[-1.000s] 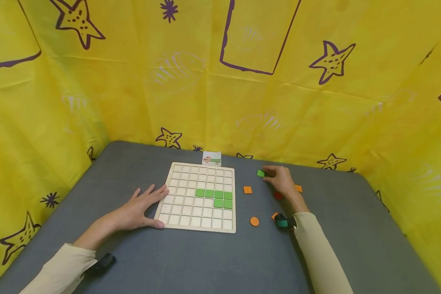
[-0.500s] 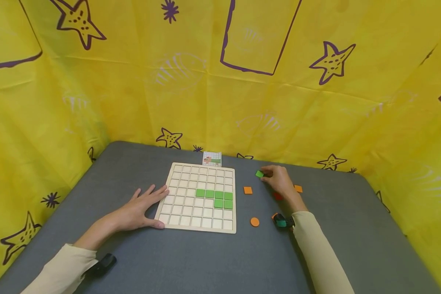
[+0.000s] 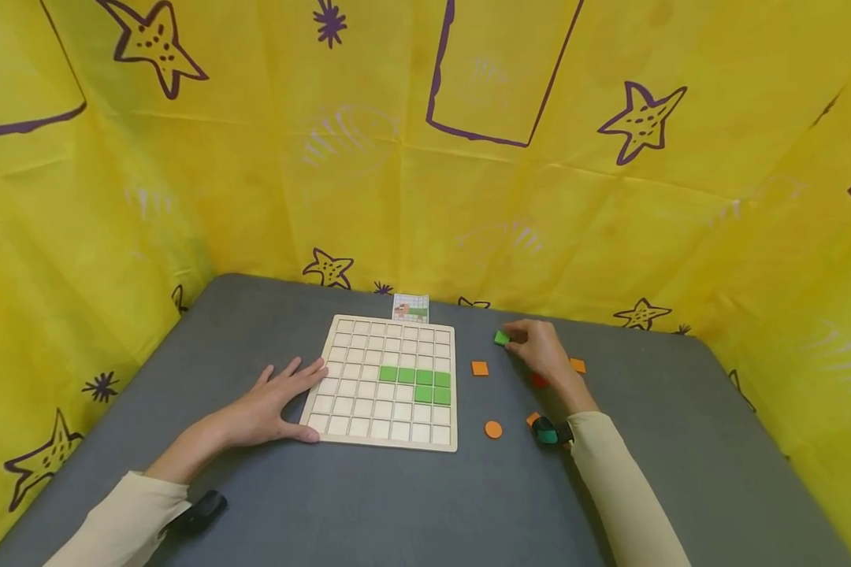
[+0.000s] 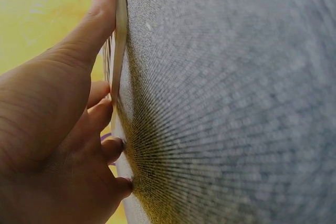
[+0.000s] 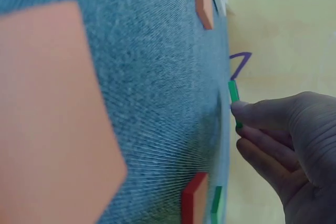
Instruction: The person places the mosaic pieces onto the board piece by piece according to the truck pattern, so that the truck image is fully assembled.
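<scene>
Green tile [image 3: 501,338]: pinched between thumb and fingertips of the right hand [image 3: 539,350], right of the grid board [image 3: 383,446], beyond an orange square [image 3: 480,368]. Six green squares [image 3: 424,377] sit in board cells. Left hand [image 3: 273,403]: fingers spread, gripping nothing, touching the board's left edge. Picture card [image 3: 410,309] at the far edge.

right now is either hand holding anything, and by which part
The right hand pinches a green tile at one end; the left hand just touches the board.
</scene>
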Motion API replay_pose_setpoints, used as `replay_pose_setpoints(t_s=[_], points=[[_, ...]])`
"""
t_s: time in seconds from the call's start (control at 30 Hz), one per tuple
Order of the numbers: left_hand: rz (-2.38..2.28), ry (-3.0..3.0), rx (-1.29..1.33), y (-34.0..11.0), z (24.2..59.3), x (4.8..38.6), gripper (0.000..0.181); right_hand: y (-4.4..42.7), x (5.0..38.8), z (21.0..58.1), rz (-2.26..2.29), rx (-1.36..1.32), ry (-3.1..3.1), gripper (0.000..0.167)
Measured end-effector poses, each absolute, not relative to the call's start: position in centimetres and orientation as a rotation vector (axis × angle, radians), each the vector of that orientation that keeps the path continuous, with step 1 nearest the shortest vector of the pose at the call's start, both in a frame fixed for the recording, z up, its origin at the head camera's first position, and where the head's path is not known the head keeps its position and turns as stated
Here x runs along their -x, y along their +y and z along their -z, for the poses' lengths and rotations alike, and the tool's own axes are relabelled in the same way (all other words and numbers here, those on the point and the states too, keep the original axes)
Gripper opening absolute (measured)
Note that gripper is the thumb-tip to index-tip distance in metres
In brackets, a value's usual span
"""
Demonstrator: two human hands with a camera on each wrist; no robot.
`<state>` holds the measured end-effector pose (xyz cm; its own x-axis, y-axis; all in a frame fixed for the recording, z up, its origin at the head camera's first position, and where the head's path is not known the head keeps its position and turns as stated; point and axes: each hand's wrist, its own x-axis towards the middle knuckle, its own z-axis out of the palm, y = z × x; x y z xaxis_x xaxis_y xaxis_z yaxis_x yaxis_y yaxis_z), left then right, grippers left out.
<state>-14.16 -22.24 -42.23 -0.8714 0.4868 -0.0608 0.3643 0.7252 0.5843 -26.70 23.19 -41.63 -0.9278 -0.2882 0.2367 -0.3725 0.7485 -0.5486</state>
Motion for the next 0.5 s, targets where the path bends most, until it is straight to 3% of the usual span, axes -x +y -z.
replay_pose_setpoints(t_s=[0.5], points=[[-0.849,2.707,-0.675,-22.3,41.8,14.2,0.106,21.4,24.6,39.6,-0.888,-0.696,-2.762,0.03]])
